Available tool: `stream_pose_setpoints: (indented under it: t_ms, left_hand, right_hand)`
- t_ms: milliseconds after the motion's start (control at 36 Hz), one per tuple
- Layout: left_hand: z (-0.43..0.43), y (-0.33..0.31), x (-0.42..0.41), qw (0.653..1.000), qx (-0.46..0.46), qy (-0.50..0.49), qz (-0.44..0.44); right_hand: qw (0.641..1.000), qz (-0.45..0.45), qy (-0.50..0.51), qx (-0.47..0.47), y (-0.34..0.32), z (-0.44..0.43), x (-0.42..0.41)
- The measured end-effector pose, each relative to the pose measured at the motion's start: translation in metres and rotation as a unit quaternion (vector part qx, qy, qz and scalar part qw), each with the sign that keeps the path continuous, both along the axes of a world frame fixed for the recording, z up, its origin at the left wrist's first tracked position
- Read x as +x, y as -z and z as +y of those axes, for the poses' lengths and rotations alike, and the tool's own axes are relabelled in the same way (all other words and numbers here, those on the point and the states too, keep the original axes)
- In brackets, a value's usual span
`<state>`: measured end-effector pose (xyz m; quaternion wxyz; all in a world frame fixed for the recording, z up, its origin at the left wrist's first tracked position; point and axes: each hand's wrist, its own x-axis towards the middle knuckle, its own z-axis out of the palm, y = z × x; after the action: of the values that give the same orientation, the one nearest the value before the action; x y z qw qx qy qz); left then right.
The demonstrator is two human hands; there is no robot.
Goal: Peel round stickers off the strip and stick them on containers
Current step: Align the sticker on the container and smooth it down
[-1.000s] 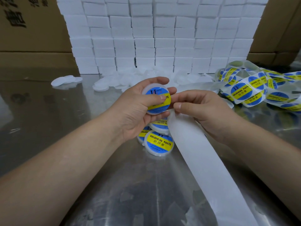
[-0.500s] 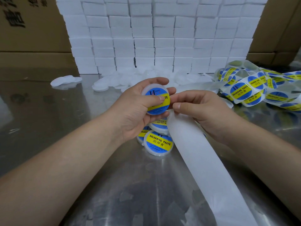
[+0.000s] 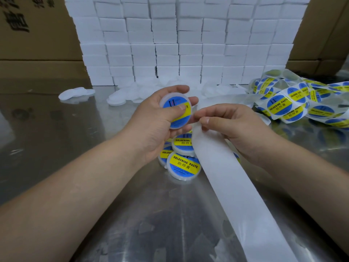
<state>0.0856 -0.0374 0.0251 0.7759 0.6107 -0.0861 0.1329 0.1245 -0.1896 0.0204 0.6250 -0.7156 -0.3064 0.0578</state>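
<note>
My left hand (image 3: 153, 121) grips a round white container (image 3: 176, 110) above the metal table; its thumb presses on the blue and yellow sticker across the lid. Just right of it, my right hand (image 3: 230, 125) pinches the white backing strip (image 3: 232, 186), which runs down toward the lower right. The strip's far end continues to a tangle of blue and yellow round stickers (image 3: 283, 104) at the right. Below my hands lie three labelled containers (image 3: 184, 165), reading "SOLDERING PASTE".
A pile of plain white containers (image 3: 117, 98) lies behind my hands, against a wall of stacked white boxes (image 3: 188, 44). Cardboard cartons (image 3: 34, 35) stand at the back left and right. The metal table (image 3: 56, 138) is shiny.
My left thumb has shifted slightly over the sticker on the held container. My right hand has drawn a little away from the container, still pinching the strip.
</note>
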Motion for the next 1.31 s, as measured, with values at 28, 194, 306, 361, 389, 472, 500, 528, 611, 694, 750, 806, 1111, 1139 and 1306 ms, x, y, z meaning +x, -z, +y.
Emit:
stream_pose_setpoints:
  t_ms: [28, 194, 306, 361, 389, 472, 500, 528, 611, 694, 750, 806, 1111, 1139, 1306]
  left_hand:
    - [0.001, -0.002, 0.000, 1.000, -0.006, -0.013, -0.004]
    - [0.002, -0.005, -0.003, 0.999, 0.003, -0.045, -0.011]
    - [-0.007, 0.000, -0.006, 0.993, 0.105, -0.045, -0.007]
    - [-0.008, 0.002, -0.006, 0.987, 0.155, -0.044, -0.010]
    - [-0.009, 0.003, -0.006, 0.982, 0.180, -0.048, -0.014]
    - [-0.009, 0.006, -0.006, 0.971, 0.232, -0.061, -0.018]
    - [-0.009, 0.006, -0.006, 0.969, 0.239, -0.063, -0.016]
    - [-0.010, 0.007, -0.006, 0.967, 0.244, -0.067, -0.013]
    - [-0.010, 0.007, -0.005, 0.962, 0.258, -0.083, -0.009]
    - [-0.010, 0.007, -0.006, 0.953, 0.286, -0.093, -0.025]
    - [-0.010, 0.006, -0.007, 0.948, 0.301, -0.100, -0.036]
    - [-0.010, 0.006, -0.007, 0.944, 0.310, -0.106, -0.042]
    - [-0.010, 0.010, -0.005, 0.925, 0.351, -0.123, -0.073]
    - [-0.009, 0.011, -0.005, 0.920, 0.360, -0.131, -0.077]
    - [-0.010, 0.013, -0.005, 0.903, 0.387, -0.169, -0.075]
  right_hand:
    - [1.000, -0.004, 0.012, -0.004, 0.000, 0.000, 0.001]
    - [0.998, -0.003, 0.061, 0.010, -0.001, 0.001, 0.002]
    - [0.997, -0.016, 0.072, 0.005, 0.000, 0.001, 0.003]
    - [0.998, -0.018, 0.068, 0.007, 0.000, 0.001, 0.003]
    - [0.997, -0.025, 0.067, 0.002, 0.000, 0.001, 0.003]
    - [0.995, -0.069, 0.062, -0.030, 0.002, 0.001, 0.003]
    - [0.995, -0.078, 0.055, -0.038, 0.003, 0.001, 0.002]
    - [0.994, -0.086, 0.046, -0.044, 0.004, 0.001, 0.002]
    - [0.992, -0.107, 0.033, -0.060, 0.007, 0.001, 0.001]
    - [0.994, -0.100, 0.025, -0.046, 0.007, 0.001, 0.001]
    - [0.996, -0.083, 0.016, -0.026, 0.007, 0.001, 0.002]
    - [0.998, -0.068, 0.010, -0.011, 0.008, 0.001, 0.004]
    - [0.990, -0.121, 0.055, -0.037, 0.009, 0.006, 0.002]
    - [0.989, -0.131, 0.057, -0.043, 0.009, 0.006, 0.002]
    - [0.986, -0.139, 0.067, -0.067, 0.006, 0.006, -0.001]
